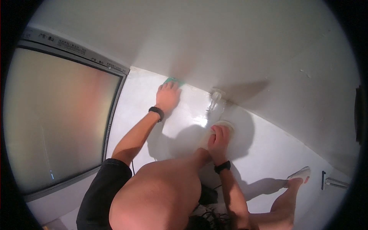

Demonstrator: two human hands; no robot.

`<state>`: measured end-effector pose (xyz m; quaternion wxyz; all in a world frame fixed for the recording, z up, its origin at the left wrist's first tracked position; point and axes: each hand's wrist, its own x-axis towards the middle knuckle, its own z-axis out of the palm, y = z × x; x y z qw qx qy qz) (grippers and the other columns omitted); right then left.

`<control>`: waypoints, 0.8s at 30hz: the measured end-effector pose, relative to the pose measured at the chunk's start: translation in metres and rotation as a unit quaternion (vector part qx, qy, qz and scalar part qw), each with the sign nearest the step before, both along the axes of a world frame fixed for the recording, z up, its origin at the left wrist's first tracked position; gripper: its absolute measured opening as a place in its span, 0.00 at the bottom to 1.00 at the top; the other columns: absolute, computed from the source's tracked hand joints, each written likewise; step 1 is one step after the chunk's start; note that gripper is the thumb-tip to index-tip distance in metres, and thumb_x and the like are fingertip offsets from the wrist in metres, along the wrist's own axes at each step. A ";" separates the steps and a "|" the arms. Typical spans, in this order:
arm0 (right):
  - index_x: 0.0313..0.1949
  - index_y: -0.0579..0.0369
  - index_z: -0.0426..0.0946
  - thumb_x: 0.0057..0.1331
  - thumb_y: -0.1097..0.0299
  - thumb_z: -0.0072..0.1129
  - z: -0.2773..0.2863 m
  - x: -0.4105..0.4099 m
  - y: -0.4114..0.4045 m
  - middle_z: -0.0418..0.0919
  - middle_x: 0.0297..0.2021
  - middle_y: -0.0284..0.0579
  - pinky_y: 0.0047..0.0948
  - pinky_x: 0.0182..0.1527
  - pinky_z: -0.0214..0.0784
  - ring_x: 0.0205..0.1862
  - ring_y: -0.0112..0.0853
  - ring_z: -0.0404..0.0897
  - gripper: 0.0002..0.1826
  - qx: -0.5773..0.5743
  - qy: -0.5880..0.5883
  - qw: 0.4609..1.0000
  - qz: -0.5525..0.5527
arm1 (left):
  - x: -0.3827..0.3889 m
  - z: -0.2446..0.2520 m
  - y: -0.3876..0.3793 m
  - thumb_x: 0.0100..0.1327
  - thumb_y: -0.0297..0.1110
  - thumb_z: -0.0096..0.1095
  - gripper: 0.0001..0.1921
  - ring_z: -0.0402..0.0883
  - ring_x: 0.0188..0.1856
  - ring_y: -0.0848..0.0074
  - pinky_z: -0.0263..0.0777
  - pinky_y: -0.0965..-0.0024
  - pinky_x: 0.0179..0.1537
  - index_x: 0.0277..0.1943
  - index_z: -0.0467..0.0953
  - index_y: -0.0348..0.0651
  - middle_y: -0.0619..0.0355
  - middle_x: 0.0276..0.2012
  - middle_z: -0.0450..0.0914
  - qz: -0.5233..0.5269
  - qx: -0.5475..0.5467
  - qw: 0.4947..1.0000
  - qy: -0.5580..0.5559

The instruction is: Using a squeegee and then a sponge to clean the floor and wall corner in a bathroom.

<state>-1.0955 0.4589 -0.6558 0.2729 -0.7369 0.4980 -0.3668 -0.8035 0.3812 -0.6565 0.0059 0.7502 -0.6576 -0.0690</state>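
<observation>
My left hand (168, 96), with a black band at its wrist, presses a green scouring pad (174, 81) against the edge where the white surface (141, 95) meets the grey one. Only the pad's far rim shows past the fingers. Lower right of it, my right hand (219, 141), also with a black wristband, lies over a foot in a pale slipper (229, 124). Its fingers are bent, and whether it grips anything is hidden. Between the hands and the grey surface is a clear, shiny object (215, 97) on a wet-looking patch.
A frosted glass panel (63, 115) in a grey metal frame with writing stands at left. My raised knee (164, 184) fills the lower middle. The other foot, in a pale slipper (299, 173), is at lower right, near a metal bracket (335, 182). A dark object (358, 115) shows at the right rim.
</observation>
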 end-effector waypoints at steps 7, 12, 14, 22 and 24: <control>0.44 0.61 0.78 0.59 0.82 0.49 0.013 0.008 0.000 0.77 0.43 0.52 0.46 0.53 0.69 0.47 0.51 0.75 0.14 0.011 -0.013 1.000 0.000 | 0.137 -0.035 0.002 0.78 0.49 0.41 0.29 0.74 0.66 0.51 0.68 0.51 0.66 0.71 0.66 0.37 0.41 0.67 0.73 0.167 0.043 0.982 -0.071; 0.44 0.61 0.78 0.59 0.82 0.49 0.011 0.013 0.001 0.78 0.42 0.52 0.45 0.53 0.69 0.47 0.51 0.75 0.15 -0.016 0.010 1.000 0.009 | 0.125 -0.043 -0.011 0.78 0.49 0.41 0.27 0.76 0.61 0.49 0.71 0.51 0.62 0.68 0.69 0.38 0.41 0.61 0.76 0.162 0.005 0.985 -0.053; 0.44 0.61 0.78 0.59 0.82 0.48 0.012 0.016 0.000 0.78 0.42 0.52 0.45 0.53 0.69 0.47 0.50 0.75 0.15 -0.017 0.011 1.000 0.008 | 0.093 -0.045 -0.014 0.76 0.48 0.45 0.27 0.77 0.58 0.49 0.70 0.51 0.62 0.65 0.70 0.34 0.39 0.58 0.76 0.119 0.017 0.988 -0.092; 0.43 0.61 0.78 0.58 0.83 0.48 0.017 0.025 -0.002 0.78 0.42 0.51 0.45 0.53 0.69 0.47 0.49 0.76 0.15 -0.024 0.001 1.000 0.019 | -0.003 -0.027 -0.008 0.73 0.44 0.55 0.21 0.75 0.57 0.52 0.68 0.52 0.59 0.55 0.75 0.31 0.40 0.54 0.77 0.039 -0.024 0.999 -0.016; 0.43 0.60 0.78 0.57 0.83 0.49 0.018 0.026 -0.003 0.78 0.42 0.51 0.44 0.52 0.69 0.47 0.49 0.76 0.15 -0.026 0.009 0.999 0.017 | -0.007 -0.021 -0.006 0.73 0.45 0.54 0.23 0.75 0.58 0.51 0.68 0.52 0.60 0.55 0.75 0.30 0.40 0.54 0.77 0.027 -0.033 0.999 -0.024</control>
